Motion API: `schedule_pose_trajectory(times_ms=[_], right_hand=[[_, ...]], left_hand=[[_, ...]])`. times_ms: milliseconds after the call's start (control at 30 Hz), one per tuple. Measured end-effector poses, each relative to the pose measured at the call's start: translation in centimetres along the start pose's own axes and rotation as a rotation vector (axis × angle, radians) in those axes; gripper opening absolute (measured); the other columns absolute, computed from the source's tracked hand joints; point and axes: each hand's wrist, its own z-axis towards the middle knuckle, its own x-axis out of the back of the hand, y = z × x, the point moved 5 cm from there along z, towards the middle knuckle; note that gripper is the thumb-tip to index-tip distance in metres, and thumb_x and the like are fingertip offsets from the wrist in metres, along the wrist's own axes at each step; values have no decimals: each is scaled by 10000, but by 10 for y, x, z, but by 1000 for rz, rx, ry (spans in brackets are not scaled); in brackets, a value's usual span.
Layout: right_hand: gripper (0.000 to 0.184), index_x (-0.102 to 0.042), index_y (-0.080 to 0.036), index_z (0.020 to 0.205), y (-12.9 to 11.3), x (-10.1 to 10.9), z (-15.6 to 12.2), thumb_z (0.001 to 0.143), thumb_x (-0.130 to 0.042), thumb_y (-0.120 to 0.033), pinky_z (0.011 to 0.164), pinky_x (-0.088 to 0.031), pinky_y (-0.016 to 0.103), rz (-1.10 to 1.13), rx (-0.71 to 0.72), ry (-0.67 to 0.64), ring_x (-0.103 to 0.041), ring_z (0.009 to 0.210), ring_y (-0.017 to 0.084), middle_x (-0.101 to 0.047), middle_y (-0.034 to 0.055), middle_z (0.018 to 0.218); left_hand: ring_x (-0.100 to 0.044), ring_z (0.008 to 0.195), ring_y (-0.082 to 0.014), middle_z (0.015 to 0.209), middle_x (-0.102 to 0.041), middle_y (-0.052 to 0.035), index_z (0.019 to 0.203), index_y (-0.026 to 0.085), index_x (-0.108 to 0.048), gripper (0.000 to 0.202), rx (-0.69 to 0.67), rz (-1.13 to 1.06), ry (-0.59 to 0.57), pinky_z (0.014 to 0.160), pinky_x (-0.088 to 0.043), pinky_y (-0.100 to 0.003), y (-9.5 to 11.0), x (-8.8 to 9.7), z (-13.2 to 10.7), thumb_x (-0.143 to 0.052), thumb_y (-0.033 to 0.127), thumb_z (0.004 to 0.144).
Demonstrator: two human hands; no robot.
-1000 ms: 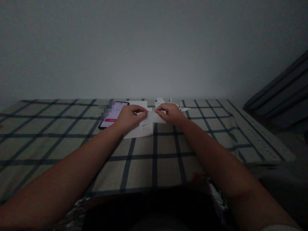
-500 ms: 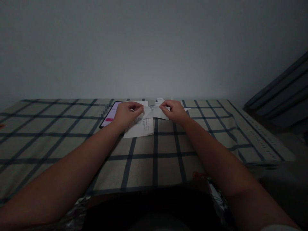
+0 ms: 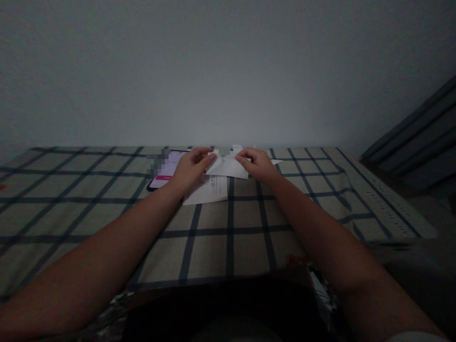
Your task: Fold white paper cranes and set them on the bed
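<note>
White paper (image 3: 230, 167) between left hand (image 3: 194, 164) and right hand (image 3: 256, 164), at the far middle of the cloth-covered counter (image 3: 245, 251); cannot tell whether touching it. Runs long axis left to right, with a broad edge towards the near side; shows no clear pointing end. Pinched at the left end by thumb and fingertips of the left hand, likewise at the right end by the right, with hardly any gap. Looks like a two-handed handling step, folding or tearing impossible to tell; probably calls next for an even pinch, without stray creasing. Just nearer, partly underneath, a printed sheet (image 3: 210, 192); left of that, a lit phone (image 3: 167, 172). Beyond the right hand, small white paper pieces (image 3: 236, 149).
</note>
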Motion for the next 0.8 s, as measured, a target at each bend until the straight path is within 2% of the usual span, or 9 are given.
schedule_pose_trajectory(times_ms=[100,233,300,467,633,800], right_hand=[[269,-722,-152,868,1,-2,0,908,-599,-387,691,-435,289,15,10,-27,-592,752,165,-725,62,845],[261,-734,-149,878,3,-4,0,904,-604,-374,715,-454,294,33,-4,-51,-608,774,169,-737,64,862],[251,-740,-154,891,5,-5,0,903,-609,-369,729,-465,299,40,-26,-67,-618,793,174,-744,65,881],[235,-746,-158,904,7,-6,1,898,-627,-360,768,-491,316,82,-63,-46,-642,837,185,-749,78,917],[239,-733,-159,938,11,-8,0,892,-636,-373,742,-498,312,152,-118,-36,-642,830,182,-736,74,924],[365,-669,-169,1206,14,-15,-3,912,-606,-374,589,-444,255,271,-168,-93,-579,654,138,-663,10,768]], left_hand=[[-588,623,-139,753,-703,-42,919,148,-753,425,20,-9,-133,547,-432,-238,-3,-8,-4,-733,560,814],[-538,573,-129,620,-631,-20,709,149,-705,452,-42,105,-139,532,-385,-244,-4,-6,-3,-717,585,826],[-547,582,-133,623,-636,-24,712,151,-713,432,-45,116,-124,535,-391,-244,-4,-5,-2,-720,565,831],[-583,578,-128,749,-709,-41,919,161,-761,376,85,-127,-151,521,-439,-238,-7,-10,-2,-817,494,754],[-591,547,-124,706,-712,-52,863,164,-754,291,163,-166,-160,485,-432,-224,-13,-10,-1,-817,429,763],[-616,579,-122,741,-727,-50,851,146,-745,294,178,-204,-142,511,-462,-214,-17,-10,0,-828,409,749]])
